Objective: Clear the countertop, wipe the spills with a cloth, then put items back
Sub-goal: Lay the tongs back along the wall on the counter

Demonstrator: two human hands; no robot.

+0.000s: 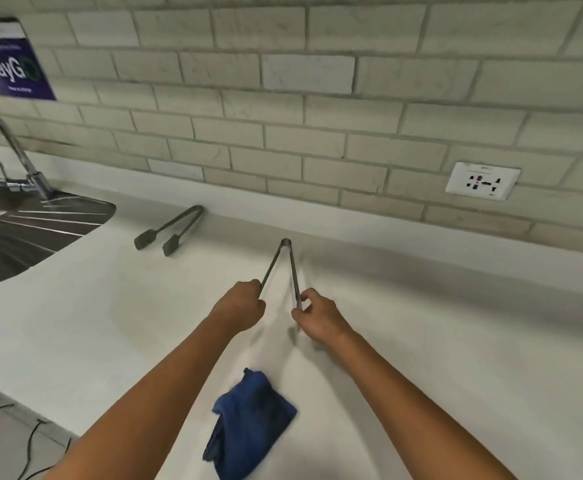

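Sink of steel is at the far left, set into the white worktop, and a curved tap stands behind it. On the wall above it I see a dark blue sign. To the right of the sink, near the tiled wall, one pair of tongs lies flat on the worktop, with its flat ends pointing to the left and near side.

In the middle I see both of my hands on a second pair of tongs, whose joint points away to the far side. My left hand is curled around the end of the left arm of these tongs. My right hand pinches the end of the right arm between thumb and fingers. The two arms are spread apart like a letter V. I cannot tell if the joint touches the worktop.

Nearer to me, between my two forearms, a blue cloth lies crumpled on the worktop, and no hand touches it.

At the far right a white wall socket sits low in the tiles.
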